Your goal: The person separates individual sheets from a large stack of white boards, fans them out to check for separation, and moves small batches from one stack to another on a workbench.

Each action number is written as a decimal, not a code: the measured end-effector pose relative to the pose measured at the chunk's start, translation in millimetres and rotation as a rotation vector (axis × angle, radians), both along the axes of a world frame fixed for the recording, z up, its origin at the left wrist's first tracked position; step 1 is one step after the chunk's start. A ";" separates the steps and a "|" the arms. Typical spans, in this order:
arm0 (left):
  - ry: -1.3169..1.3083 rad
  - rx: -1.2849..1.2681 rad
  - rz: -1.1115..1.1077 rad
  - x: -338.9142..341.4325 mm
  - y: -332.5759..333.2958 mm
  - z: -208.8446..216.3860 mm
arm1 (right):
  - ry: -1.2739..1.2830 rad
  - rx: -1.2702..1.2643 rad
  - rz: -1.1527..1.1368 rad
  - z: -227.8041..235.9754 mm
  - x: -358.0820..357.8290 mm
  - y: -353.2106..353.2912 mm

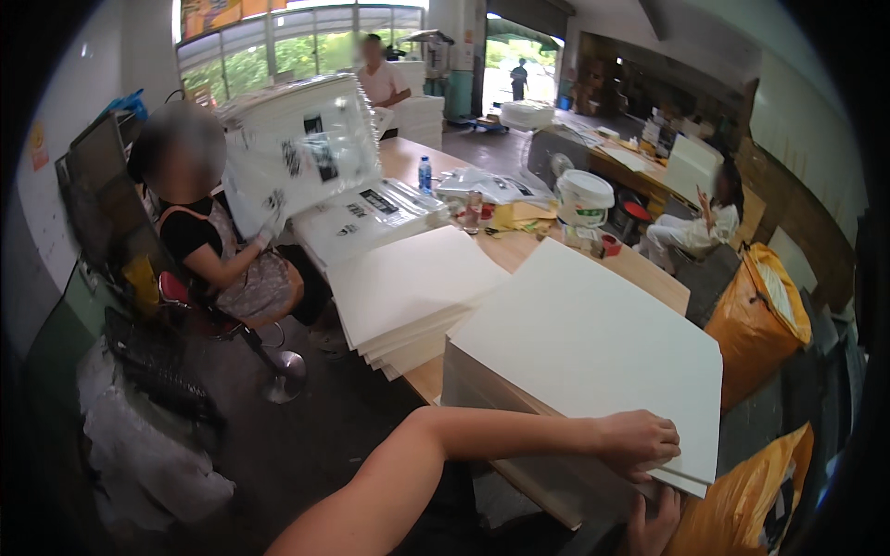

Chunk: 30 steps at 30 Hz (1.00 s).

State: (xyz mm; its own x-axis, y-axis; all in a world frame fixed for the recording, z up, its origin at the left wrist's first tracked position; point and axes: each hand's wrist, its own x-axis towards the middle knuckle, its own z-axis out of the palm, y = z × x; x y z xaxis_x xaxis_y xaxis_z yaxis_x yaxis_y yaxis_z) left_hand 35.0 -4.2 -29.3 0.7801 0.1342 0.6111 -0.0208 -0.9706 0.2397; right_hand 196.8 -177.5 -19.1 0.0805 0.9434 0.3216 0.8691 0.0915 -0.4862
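Observation:
A tall stack of large white sheets (pixel 593 343) stands on the near end of a long wooden table (pixel 663 283). My left forearm crosses in from the lower edge. My left hand (pixel 640 440) lies on the stack's near corner, fingers curled over the edge of the top sheets. My right hand (pixel 654 530) shows only in part at the bottom edge, under that same corner, fingers pointing up against the side of the stack. Its grip is hidden.
A second, fanned pile of white sheets (pixel 408 287) lies further along the table. A seated person (pixel 209 246) at left lifts a plastic-wrapped pack (pixel 297 148). A white bucket (pixel 584 196), a water bottle (pixel 425 173) and orange bags (pixel 765 320) are nearby.

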 end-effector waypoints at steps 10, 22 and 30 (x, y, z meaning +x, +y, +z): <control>0.103 0.004 0.028 4.8 -6.2 7.9 | 0.266 -0.115 -0.374 -32.9 72.9 -22.0; 0.120 -0.056 0.081 -10.7 -1.9 23.4 | 1.333 0.289 -0.176 2.8 26.4 25.8; 0.137 -0.083 0.026 -8.1 -13.1 47.7 | 1.439 0.220 -0.080 9.0 35.1 28.0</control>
